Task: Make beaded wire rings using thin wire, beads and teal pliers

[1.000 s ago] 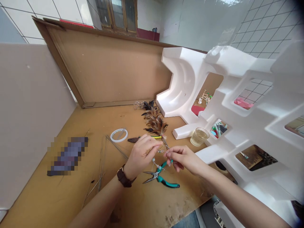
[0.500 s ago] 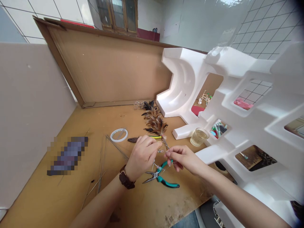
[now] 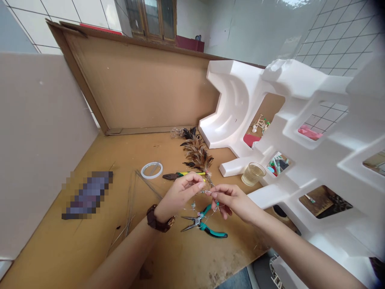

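A thin wire strung with clear beads (image 3: pixel 206 192) runs between my two hands above the table. My right hand (image 3: pixel 230 200) pinches it between thumb and forefinger, the other fingers curled below. The thumb and fingertips of my left hand (image 3: pixel 182 194), which wears a dark wristwatch, come together at the wire's far end. More beads on wire (image 3: pixel 193 205) dangle below the hands. Beneath lie teal-handled needle-nose pliers (image 3: pixel 213 232), jaws parted. Behind my left hand are yellow-and-black-handled pliers (image 3: pixel 171 176), partly hidden by it.
A brown feather duster (image 3: pixel 197 152) lies at the back. A white tape ring (image 3: pixel 152 170) and thin metal rods (image 3: pixel 147 184) are on the left, with a blurred dark object (image 3: pixel 87 196) farther out. A glass of liquid (image 3: pixel 253 174) stands by the white moulded frame (image 3: pixel 319 160).
My left hand has turned and shifted slightly left, its fingers opening into a looser pinch. More of the yellow-handled pliers shows. My right hand stays almost in place.
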`<action>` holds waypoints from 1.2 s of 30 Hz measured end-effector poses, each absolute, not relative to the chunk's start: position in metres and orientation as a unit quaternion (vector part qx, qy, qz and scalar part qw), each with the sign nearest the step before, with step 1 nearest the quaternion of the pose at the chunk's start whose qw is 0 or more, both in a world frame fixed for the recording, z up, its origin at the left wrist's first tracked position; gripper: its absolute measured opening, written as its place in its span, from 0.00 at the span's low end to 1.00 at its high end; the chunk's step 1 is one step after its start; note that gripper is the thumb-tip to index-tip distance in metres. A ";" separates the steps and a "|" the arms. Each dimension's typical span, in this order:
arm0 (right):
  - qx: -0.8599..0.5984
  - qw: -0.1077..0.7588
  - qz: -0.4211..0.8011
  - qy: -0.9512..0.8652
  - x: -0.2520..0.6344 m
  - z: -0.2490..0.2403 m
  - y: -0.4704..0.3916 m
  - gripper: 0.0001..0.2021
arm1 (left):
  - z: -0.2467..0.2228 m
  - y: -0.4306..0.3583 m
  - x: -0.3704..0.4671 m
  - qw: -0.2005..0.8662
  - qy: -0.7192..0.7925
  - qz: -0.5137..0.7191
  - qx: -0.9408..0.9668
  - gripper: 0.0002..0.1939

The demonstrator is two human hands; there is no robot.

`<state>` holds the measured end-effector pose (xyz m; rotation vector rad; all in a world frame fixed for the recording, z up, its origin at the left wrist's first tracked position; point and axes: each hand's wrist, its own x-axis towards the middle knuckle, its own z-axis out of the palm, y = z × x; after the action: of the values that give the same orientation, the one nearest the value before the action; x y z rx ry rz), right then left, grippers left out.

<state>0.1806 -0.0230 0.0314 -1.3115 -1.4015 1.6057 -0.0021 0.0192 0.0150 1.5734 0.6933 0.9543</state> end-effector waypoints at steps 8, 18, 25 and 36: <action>-0.481 0.311 0.634 -0.520 0.182 0.022 -0.020 0.13 | 0.009 0.022 0.003 0.726 0.262 0.366 0.520 0.09; -0.482 0.294 0.614 -0.552 0.187 0.026 -0.021 0.16 | 0.008 0.019 0.005 0.715 0.266 0.385 0.519 0.10; -0.575 0.251 0.309 -0.715 0.211 -0.013 -0.025 0.22 | 0.011 0.020 0.004 0.728 0.259 0.395 0.497 0.10; -0.463 0.007 -0.012 -0.886 0.170 -0.041 -0.051 0.26 | 0.009 0.029 -0.004 0.871 0.136 0.358 0.309 0.07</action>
<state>0.1696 -0.0514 -0.0413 -1.4477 -2.7721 -0.0378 -0.0038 0.0286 0.0085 0.6457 0.2845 0.7490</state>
